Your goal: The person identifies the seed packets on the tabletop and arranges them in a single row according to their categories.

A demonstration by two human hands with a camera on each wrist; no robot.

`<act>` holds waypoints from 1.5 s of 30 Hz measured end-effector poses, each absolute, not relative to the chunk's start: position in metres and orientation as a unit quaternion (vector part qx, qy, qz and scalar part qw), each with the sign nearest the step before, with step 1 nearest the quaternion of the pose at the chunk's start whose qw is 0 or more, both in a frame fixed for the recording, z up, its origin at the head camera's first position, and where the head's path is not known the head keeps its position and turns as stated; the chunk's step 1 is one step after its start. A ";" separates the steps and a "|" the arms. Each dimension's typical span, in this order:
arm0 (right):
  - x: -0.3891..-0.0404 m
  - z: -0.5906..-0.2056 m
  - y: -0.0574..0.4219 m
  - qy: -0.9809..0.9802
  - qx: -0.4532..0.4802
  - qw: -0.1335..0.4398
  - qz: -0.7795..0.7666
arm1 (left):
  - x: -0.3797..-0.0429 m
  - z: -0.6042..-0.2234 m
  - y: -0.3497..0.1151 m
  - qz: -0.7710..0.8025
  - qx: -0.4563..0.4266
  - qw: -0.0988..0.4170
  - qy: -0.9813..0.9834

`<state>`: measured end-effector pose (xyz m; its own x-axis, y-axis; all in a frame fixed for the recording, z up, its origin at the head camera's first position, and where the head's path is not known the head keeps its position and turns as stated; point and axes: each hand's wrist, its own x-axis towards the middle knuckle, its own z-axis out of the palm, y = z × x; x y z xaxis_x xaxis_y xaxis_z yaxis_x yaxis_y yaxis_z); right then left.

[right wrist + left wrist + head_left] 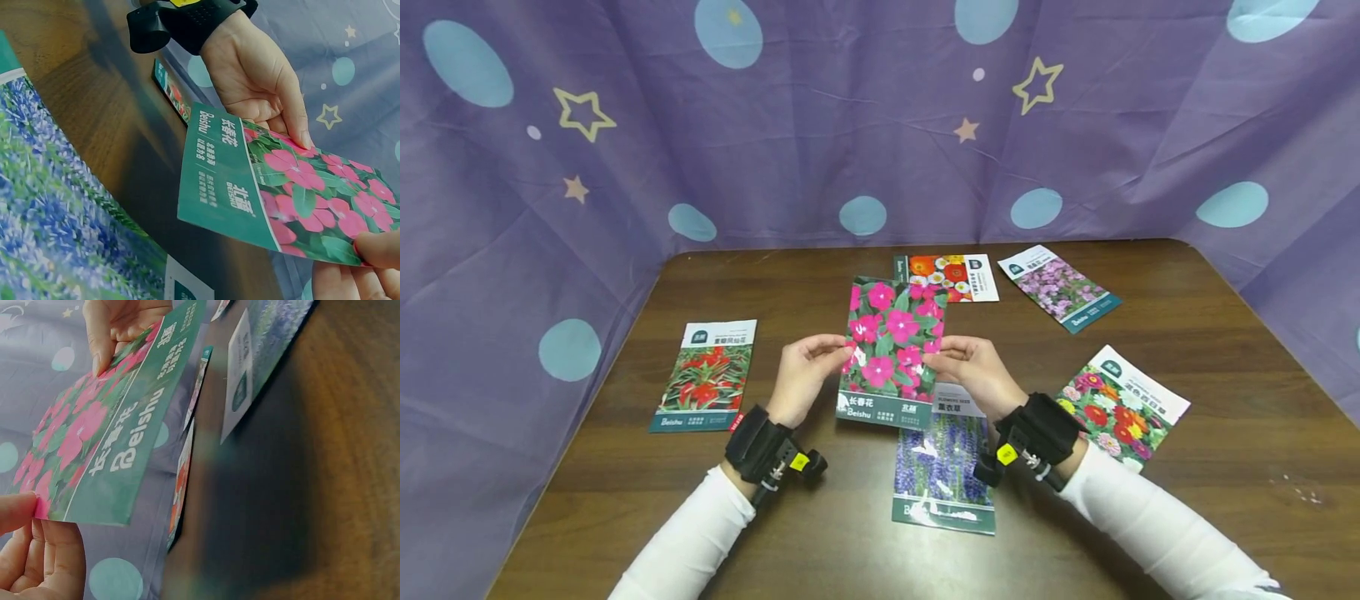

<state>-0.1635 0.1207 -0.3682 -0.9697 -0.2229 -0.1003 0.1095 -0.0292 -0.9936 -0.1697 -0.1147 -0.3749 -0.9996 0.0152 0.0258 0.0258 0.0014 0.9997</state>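
Note:
A seed packet with pink flowers (891, 350) is held up above the table, its green Beishu band at the lower end. My left hand (807, 377) pinches its left edge between thumb and fingers. On the opposite edge, my right hand (977, 373) pinches it the same way. Both thumbs lie on the printed front, as the left wrist view of the packet (81, 431) and the right wrist view of it (300, 194) show. Below it on the table lies a lavender seed packet (943, 471), its upper left part hidden by the pink one.
Around them on the table (820, 533) lie a red-flower packet (707, 379) at left, an orange-and-white flower packet (958, 277) at the back, a pale purple flower packet (1060, 287) at back right, and a mixed-flower packet (1123, 408) partly behind my right wrist. A purple curtain (850, 125) hangs behind.

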 end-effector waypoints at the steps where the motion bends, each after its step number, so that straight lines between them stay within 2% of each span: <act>1: -0.163 -0.369 0.120 0.690 -0.043 0.116 -0.713 | -0.169 -0.376 -0.115 -0.706 -0.012 0.006 -0.708; 12: -0.166 -0.371 0.096 0.693 -0.058 0.106 -0.710 | -0.163 -0.381 -0.131 -0.709 0.021 0.021 -0.705; 24: -0.177 -0.382 0.032 0.744 -0.053 0.058 -0.664 | -0.163 -0.386 -0.177 -0.645 0.086 0.050 -0.758; 30: -0.179 -0.383 0.013 0.707 -0.014 0.095 -0.700 | -0.166 -0.386 -0.195 -0.571 0.113 0.054 -0.811; 41: -0.181 -0.391 -0.004 0.680 0.012 0.156 -0.717 | -0.167 -0.387 -0.205 -0.420 0.103 0.067 -0.899; 45: -0.182 -0.394 -0.006 0.682 0.014 0.175 -0.710 | -0.167 -0.387 -0.206 -0.396 0.087 0.040 -0.913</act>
